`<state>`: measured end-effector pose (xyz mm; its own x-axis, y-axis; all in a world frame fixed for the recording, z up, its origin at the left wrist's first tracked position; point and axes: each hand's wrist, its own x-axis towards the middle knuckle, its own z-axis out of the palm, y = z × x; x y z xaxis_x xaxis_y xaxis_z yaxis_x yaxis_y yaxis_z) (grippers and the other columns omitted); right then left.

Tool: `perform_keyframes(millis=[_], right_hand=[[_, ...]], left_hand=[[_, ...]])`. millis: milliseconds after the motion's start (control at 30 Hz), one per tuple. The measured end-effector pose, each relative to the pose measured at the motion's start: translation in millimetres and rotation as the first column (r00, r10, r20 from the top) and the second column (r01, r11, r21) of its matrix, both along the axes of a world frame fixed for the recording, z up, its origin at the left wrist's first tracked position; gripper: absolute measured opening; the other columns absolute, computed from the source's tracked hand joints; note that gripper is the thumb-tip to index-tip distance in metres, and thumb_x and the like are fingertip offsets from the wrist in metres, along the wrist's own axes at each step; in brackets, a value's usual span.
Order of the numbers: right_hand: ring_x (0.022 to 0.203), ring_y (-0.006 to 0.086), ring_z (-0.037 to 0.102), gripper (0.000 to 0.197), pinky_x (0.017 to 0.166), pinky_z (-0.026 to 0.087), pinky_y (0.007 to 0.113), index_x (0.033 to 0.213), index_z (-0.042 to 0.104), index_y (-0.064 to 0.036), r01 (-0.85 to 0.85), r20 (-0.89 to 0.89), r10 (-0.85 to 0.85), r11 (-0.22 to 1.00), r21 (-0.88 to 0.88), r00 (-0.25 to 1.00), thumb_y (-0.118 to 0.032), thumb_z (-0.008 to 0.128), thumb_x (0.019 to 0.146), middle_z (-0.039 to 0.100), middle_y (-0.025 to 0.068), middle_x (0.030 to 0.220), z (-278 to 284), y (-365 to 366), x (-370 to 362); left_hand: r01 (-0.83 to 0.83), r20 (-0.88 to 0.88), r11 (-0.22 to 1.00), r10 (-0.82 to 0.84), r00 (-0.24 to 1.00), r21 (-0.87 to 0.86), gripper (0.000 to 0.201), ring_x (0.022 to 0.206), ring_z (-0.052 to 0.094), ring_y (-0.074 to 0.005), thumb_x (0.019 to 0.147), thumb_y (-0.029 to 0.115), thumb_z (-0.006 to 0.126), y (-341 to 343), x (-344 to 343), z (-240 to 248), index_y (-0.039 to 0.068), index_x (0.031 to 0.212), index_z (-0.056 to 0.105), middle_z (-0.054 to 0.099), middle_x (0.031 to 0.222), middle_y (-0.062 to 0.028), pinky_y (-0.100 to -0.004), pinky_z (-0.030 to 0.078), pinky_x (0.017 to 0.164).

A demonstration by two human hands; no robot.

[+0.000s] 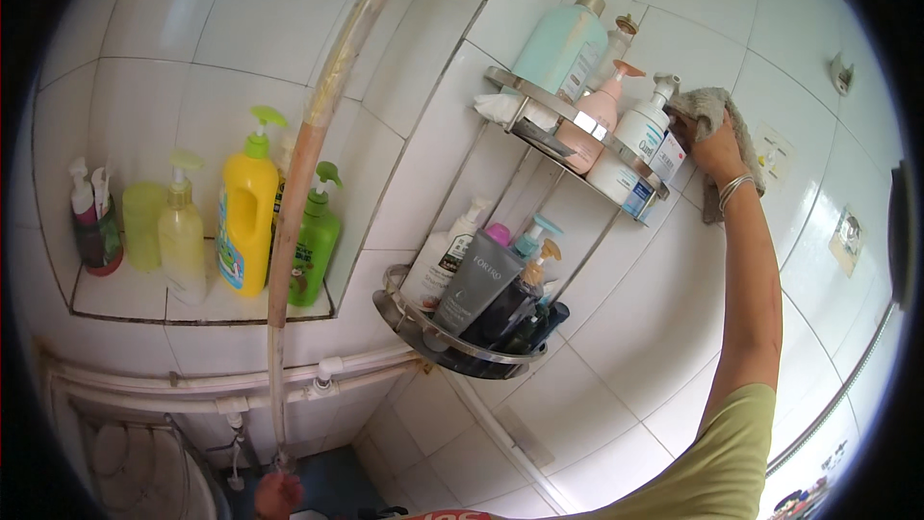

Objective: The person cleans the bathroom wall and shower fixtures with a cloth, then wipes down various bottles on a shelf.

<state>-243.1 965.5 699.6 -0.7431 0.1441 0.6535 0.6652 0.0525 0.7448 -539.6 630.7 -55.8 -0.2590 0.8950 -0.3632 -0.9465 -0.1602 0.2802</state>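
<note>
Here, the person's right hand (716,150) is raised at the white tiled wall (611,327), its fingers closed on a grey cloth (710,104) that partly hides them. The cloth lies against the wall, just right of the upper shelf (587,125), its folds hanging down behind the wrist, which wears a bracelet (737,186). Nearest the hand on that shelf are a small box (668,156) and a white bottle (642,127); a pink bottle (587,130) and a turquoise one stand farther left. Below, the lower shelf (472,363) holds a grey tube (475,279) among bottles. A pole (310,149) crosses before a niche (125,300) with yellow (247,231) and green bottles (315,241). The left hand is out of view; its fingers' state cannot be told.
</note>
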Motion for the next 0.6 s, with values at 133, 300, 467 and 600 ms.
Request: perform_keyframes(millis=[133, 300, 467, 600], right_hand=[[0.105, 0.0257, 0.046, 0.027, 0.097, 0.023, 0.040, 0.101, 0.055, -0.0108, 0.097, -0.040, -0.093, 0.988, 0.123, 0.995, -0.018, 0.043, 0.078, 0.054, 0.0098, 0.107, 10.9, 18.0, 11.5], [0.107, 0.0247, 0.045, 0.032, 0.098, 0.021, 0.041, 0.106, 0.052, -0.0098, 0.160, -0.144, -0.150, 0.985, 0.063, 0.978, -0.020, 0.045, 0.077, 0.052, 0.0099, 0.110, 21.6, 19.5, -14.5], [0.108, 0.0242, 0.045, 0.037, 0.099, 0.020, 0.041, 0.111, 0.049, -0.0110, 0.189, -0.186, -0.167, 0.976, 0.106, 0.968, -0.022, 0.045, 0.076, 0.052, 0.0105, 0.112, 55.0, 53.3, -27.5], [0.105, 0.0249, 0.047, 0.039, 0.099, 0.017, 0.042, 0.114, 0.049, -0.0140, 0.329, -0.168, -0.327, 0.944, -0.015, 0.930, -0.030, 0.040, 0.080, 0.052, 0.0129, 0.110, 82.8, 58.4, -49.0]], left_hand=[[-0.097, -0.077, 0.978, 0.084, 0.993, -0.184, 0.012, 0.068, 0.051, -0.0250, 0.081, 0.019, 0.051, 0.3, -8.2, 20.2, 0.008, 0.077, 0.053, 0.051, 0.071, -0.0109, -0.0372, 0.042, 0.056], [0.024, -0.250, 0.995, 0.002, 0.968, 0.100, 0.016, 0.060, 0.028, -0.0135, 0.088, 0.017, 0.041, -17.9, -2.7, 48.8, 0.005, 0.081, 0.047, 0.031, 0.068, -0.0001, -0.0318, 0.027, 0.056], [-0.071, -0.234, 0.988, 0.037, 0.972, -0.139, 0.025, 0.056, 0.025, -0.0117, 0.087, 0.018, 0.042, -12.3, 5.4, 61.4, 0.009, 0.064, 0.038, 0.028, 0.062, 0.0020, -0.0304, 0.025, 0.053], [-0.076, -0.159, 0.955, 0.031, 0.987, -0.286, 0.026, 0.054, 0.029, -0.0105, 0.087, 0.021, 0.044, 12.8, 6.7, 60.0, 0.012, 0.063, 0.038, 0.031, 0.060, 0.0032, -0.0276, 0.029, 0.051]])
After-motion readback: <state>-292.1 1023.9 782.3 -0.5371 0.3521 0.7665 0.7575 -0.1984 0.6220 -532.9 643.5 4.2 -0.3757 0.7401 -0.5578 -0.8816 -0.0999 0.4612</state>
